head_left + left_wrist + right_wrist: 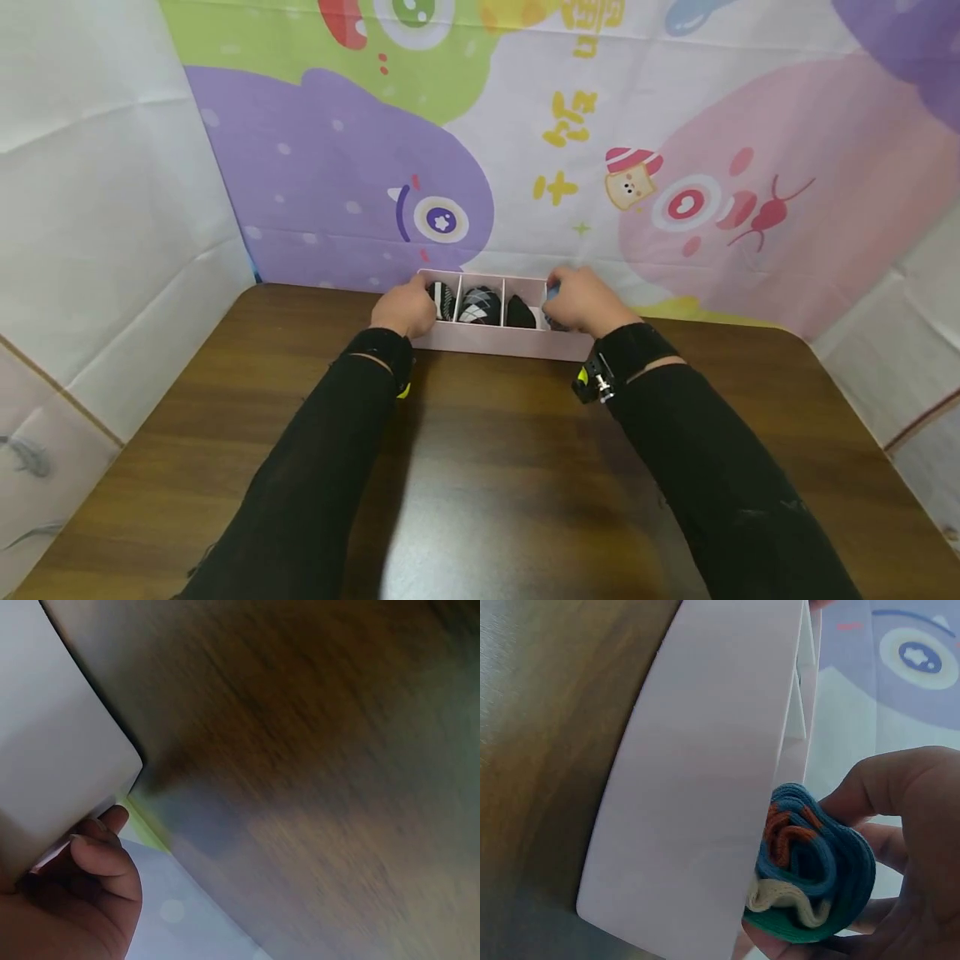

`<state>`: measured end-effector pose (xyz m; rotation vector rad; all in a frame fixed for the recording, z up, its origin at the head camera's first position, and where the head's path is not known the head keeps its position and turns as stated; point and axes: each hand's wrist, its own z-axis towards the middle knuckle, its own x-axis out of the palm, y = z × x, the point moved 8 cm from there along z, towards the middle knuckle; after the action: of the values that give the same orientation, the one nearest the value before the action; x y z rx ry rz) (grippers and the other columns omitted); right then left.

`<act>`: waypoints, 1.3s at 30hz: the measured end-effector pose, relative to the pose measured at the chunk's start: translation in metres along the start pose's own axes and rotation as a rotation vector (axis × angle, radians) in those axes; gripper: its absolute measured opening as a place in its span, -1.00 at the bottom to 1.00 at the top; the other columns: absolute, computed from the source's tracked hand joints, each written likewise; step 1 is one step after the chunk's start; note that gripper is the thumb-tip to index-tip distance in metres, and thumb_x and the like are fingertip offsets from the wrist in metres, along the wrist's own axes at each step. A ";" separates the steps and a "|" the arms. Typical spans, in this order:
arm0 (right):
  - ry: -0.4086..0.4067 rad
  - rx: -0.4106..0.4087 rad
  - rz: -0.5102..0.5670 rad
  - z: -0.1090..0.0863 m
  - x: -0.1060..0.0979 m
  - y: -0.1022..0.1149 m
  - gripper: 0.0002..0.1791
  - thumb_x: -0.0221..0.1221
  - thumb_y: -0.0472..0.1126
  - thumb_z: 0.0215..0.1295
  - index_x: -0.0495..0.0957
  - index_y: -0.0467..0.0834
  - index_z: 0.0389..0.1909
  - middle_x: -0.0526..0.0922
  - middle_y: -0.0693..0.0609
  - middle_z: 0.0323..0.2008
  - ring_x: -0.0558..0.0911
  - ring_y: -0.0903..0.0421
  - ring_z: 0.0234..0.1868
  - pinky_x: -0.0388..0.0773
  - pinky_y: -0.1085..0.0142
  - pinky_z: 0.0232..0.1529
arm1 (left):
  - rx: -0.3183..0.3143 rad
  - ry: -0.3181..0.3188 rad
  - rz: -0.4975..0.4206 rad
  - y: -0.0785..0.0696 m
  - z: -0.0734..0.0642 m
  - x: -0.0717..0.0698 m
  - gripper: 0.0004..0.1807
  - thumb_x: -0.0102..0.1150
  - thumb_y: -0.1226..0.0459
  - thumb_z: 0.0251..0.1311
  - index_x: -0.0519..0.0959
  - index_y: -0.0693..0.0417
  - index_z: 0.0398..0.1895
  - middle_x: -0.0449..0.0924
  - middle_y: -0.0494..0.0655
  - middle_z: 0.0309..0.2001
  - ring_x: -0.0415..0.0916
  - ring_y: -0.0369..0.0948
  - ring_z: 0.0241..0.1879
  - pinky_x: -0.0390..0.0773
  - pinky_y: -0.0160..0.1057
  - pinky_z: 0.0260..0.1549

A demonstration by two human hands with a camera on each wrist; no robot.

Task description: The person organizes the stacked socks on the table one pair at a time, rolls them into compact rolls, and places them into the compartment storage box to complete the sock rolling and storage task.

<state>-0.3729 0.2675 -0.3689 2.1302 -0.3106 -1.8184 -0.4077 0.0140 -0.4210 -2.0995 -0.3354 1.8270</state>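
Observation:
A long pale pink divided box (495, 340) stands at the back of the table, against the printed cloth. My left hand (405, 308) grips its left end; in the left wrist view the fingers (109, 862) curl at the box's end wall. At the right end, my right hand (588, 300) holds a rolled sock (802, 862) in blue, orange, cream and green, partly behind the box's side wall. The other compartments hold a black-and-white striped sock (444, 300), a rolled argyle sock (482, 307) and a rolled dark sock (519, 313).
A brown wooden table (487, 483) extends in front of the box. Behind it hangs a cloth (525, 208) with cartoon figures, and white sheets (112, 183) flank the table at left and right. Each wrist wears a black strap with a small device.

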 end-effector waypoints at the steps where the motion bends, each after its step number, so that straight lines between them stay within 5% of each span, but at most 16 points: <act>1: 0.012 0.019 0.017 0.002 0.001 -0.002 -0.50 0.04 -0.19 0.20 0.36 -0.17 0.20 0.50 -0.18 -0.10 0.55 -0.05 -0.36 0.48 0.22 -0.57 | 0.002 0.001 -0.001 -0.001 0.000 0.000 -0.40 -0.29 0.23 0.39 0.09 -0.01 0.51 0.41 0.16 0.29 0.42 0.08 0.17 0.40 0.12 0.14; 6: 0.010 0.088 0.017 0.006 -0.001 -0.005 -0.29 0.11 -0.22 0.18 0.14 -0.30 0.34 0.46 -0.23 -0.07 0.57 -0.09 -0.43 0.48 0.19 -0.62 | -0.010 0.001 -0.008 -0.001 0.001 0.001 -0.39 -0.26 0.23 0.40 0.08 -0.02 0.52 0.40 0.14 0.29 0.42 0.06 0.14 0.40 0.13 0.14; 11: -0.016 0.103 -0.053 0.006 0.001 -0.004 -0.12 0.23 -0.19 0.10 0.02 -0.40 0.37 0.43 -0.33 0.08 0.52 -0.14 -0.17 0.54 0.08 -0.26 | -0.024 0.006 -0.013 -0.001 0.002 0.003 -0.39 -0.24 0.23 0.39 0.08 -0.05 0.52 0.40 0.13 0.29 0.42 0.05 0.10 0.39 0.12 0.15; 15: -0.029 0.091 -0.141 0.008 0.005 -0.004 -0.31 0.21 -0.21 0.10 0.23 -0.44 0.21 0.42 -0.35 0.10 0.46 -0.17 -0.04 0.49 0.04 -0.07 | -0.021 0.000 -0.014 -0.001 0.002 0.002 -0.39 -0.25 0.23 0.39 0.09 -0.05 0.51 0.41 0.12 0.28 0.43 0.04 0.09 0.40 0.11 0.13; 21: 0.022 0.070 -0.175 0.016 0.021 -0.009 -0.59 0.17 -0.25 0.18 0.52 -0.33 0.05 0.57 -0.18 -0.10 0.51 -0.10 -0.20 0.51 0.10 -0.14 | -0.010 -0.004 -0.029 -0.002 -0.003 0.000 -0.40 -0.24 0.25 0.38 0.10 -0.02 0.51 0.42 0.14 0.27 0.44 0.04 0.06 0.41 0.12 0.12; 30: 0.053 0.102 -0.157 0.015 0.035 -0.009 -0.58 0.09 -0.32 0.25 0.44 -0.32 0.14 0.56 -0.18 -0.10 0.51 -0.10 -0.17 0.51 0.06 -0.04 | 0.002 0.002 -0.029 0.000 -0.005 0.001 -0.39 -0.27 0.25 0.38 0.07 0.01 0.52 0.41 0.16 0.28 0.44 0.04 0.07 0.40 0.10 0.15; 34: 0.026 0.084 -0.262 0.006 0.040 -0.005 -0.65 -0.01 -0.28 0.38 0.43 -0.36 0.11 0.58 -0.21 -0.06 0.54 -0.08 -0.14 0.52 0.04 -0.05 | 0.003 0.004 -0.023 0.000 -0.005 0.002 -0.38 -0.27 0.25 0.38 0.07 0.00 0.52 0.43 0.17 0.26 0.45 0.04 0.06 0.41 0.09 0.13; 39: -0.012 0.075 -0.456 -0.001 0.035 -0.001 -0.68 -0.03 -0.24 0.37 0.59 -0.32 -0.03 0.50 -0.27 0.11 0.37 -0.18 0.13 0.31 -0.05 0.19 | 0.003 -0.004 0.005 -0.002 0.000 0.002 -0.39 -0.26 0.25 0.37 0.09 -0.02 0.51 0.45 0.15 0.24 0.46 0.04 0.08 0.43 0.09 0.11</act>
<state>-0.3660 0.2558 -0.4014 2.3886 0.1208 -2.0841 -0.4069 0.0167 -0.4217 -2.0965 -0.3284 1.8330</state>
